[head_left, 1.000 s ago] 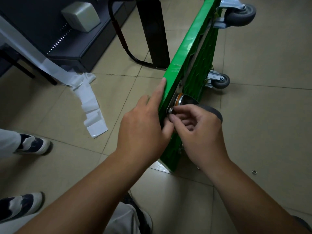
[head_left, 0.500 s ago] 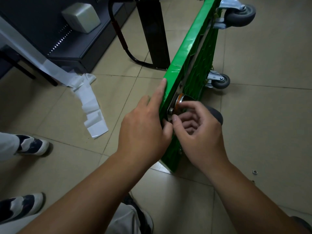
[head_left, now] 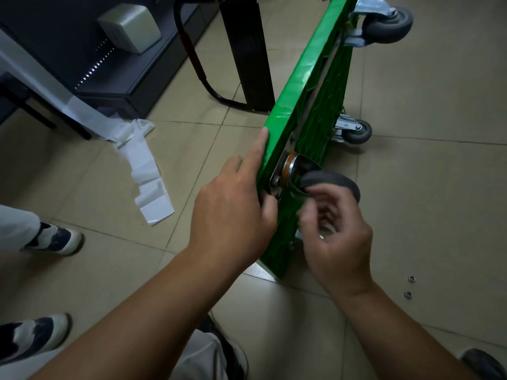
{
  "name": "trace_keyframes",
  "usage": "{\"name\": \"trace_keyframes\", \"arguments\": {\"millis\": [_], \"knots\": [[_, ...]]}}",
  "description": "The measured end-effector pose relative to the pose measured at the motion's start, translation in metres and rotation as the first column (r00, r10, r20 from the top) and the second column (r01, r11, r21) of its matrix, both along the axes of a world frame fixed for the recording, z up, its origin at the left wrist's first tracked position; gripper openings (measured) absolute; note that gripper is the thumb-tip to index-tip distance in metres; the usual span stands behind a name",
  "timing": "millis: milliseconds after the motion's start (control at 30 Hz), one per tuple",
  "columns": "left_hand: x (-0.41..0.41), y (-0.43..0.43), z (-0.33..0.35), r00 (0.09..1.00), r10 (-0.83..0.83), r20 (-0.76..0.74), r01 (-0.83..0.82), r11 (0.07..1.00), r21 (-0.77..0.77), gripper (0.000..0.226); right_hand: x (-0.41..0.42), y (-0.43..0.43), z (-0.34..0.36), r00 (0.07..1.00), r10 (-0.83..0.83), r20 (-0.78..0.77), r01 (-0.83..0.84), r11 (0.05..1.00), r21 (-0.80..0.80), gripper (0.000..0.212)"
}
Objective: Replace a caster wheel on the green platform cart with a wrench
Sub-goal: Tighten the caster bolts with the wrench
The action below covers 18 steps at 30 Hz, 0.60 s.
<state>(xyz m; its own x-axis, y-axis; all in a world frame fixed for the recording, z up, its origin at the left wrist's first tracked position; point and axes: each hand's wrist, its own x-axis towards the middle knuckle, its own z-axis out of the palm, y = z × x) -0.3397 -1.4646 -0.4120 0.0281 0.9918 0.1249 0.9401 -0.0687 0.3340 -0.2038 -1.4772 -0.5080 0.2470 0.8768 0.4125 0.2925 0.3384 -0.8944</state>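
Green platform cart (head_left: 301, 86) stands tipped on its long edge on the tiled floor (head_left: 439, 187), running from frame centre toward 1 o'clock, underside facing 3 o'clock.

The nearest caster wheel (head_left: 332, 181), grey, sits at frame centre on the underside. Its metal mounting plate (head_left: 275, 185) lies against the deck, and an orange ring shows at the swivel.

Left hand (head_left: 233, 209) grips the cart's edge at the 9 o'clock side of that caster. The index finger lies straight along the green rim and the thumb presses beside the mounting plate.

Right hand (head_left: 337, 237) is just below the wheel, at its 6 o'clock, with fingers curled inward and blurred. A small bright glint shows near the thumb. Whether the hand pinches a part cannot be told.

Two further casters are noted on the underside, one (head_left: 388, 23) at 1 o'clock and a smaller-looking one (head_left: 356, 131) at 2 o'clock.

Two small metal rings (head_left: 411, 278) lie on the floor at 4 o'clock, well apart from the cart.

A white paper strip (head_left: 145, 171) trails over the floor at 9 o'clock. A shoe (head_left: 55, 238) stands near the left border.
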Motion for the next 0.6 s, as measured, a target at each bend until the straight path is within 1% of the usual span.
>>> {"name": "trace_keyframes", "arguments": {"millis": [33,67,100,133,167,200,233,267,333,400,467,500,533,600], "knots": [[0.001,0.000,-0.001,1.000,0.002,0.004,-0.002,1.000,-0.001,0.090,0.001,-0.006,-0.013,0.994,-0.088,-0.063,0.086,0.996,-0.025,0.014],[0.001,-0.001,-0.001,1.000,0.006,0.009,-0.006,1.000,0.002,0.090,0.004,-0.010,-0.030,0.974,-0.173,-0.146,0.160,0.982,-0.098,0.014],[0.000,-0.001,-0.001,1.000,0.010,0.010,-0.010,1.000,0.004,0.089,0.009,-0.015,-0.049,0.942,-0.262,-0.208,0.221,0.954,-0.202,0.014],[0.000,-0.002,0.000,1.000,0.010,0.007,-0.010,1.000,0.000,0.089,0.016,-0.020,-0.070,0.913,-0.346,-0.214,0.274,0.912,-0.303,0.014],[0.000,-0.002,0.000,1.000,0.013,0.001,-0.013,1.000,-0.001,0.089,0.025,-0.027,-0.091,0.899,-0.406,-0.165,0.320,0.866,-0.385,0.014],[0.001,-0.003,0.001,1.000,0.019,-0.005,-0.019,1.000,0.003,0.089,0.035,-0.034,-0.112,0.900,-0.428,-0.083,0.351,0.823,-0.447,0.016],[0.002,-0.003,0.000,1.000,0.023,-0.014,-0.023,1.000,0.008,0.088,0.045,-0.043,-0.132,0.912,-0.410,0.014,0.361,0.786,-0.502,0.018],[0.003,-0.002,0.001,0.999,0.024,-0.024,-0.024,1.000,0.012,0.088,0.054,-0.052,-0.152,0.931,-0.348,0.108,0.347,0.753,-0.559,0.022],[0.003,-0.002,0.000,0.999,0.024,-0.035,-0.023,1.000,0.015,0.087,0.068,-0.068,-0.187,0.945,-0.143,0.296,0.307,0.702,-0.642,0.035],[0.002,-0.003,-0.001,0.999,0.022,-0.038,-0.021,1.000,0.022,0.085,0.077,-0.077,-0.215,0.885,0.061,0.461,0.324,0.631,-0.705,0.050],[0.001,-0.002,-0.002,0.999,0.018,-0.041,-0.017,0.999,0.037,0.083,0.083,-0.081,-0.233,0.828,0.179,0.531,0.380,0.518,-0.766,0.059],[0.001,-0.002,-0.003,0.999,0.019,-0.048,-0.016,0.999,0.051,0.081,0.086,-0.083,-0.239,0.801,0.235,0.551,0.397,0.481,-0.782,0.061],[0.001,-0.002,-0.004,0.998,0.022,-0.053,-0.019,0.998,0.067,0.080,0.089,-0.083,-0.245,0.775,0.287,0.563,0.401,0.463,-0.790,0.062],[0.001,-0.002,-0.004,0.998,0.030,-0.056,-0.026,0.996,0.080,0.079,0.097,-0.084,-0.256,0.756,0.342,0.558,0.396,0.441,-0.806,0.062]]}}
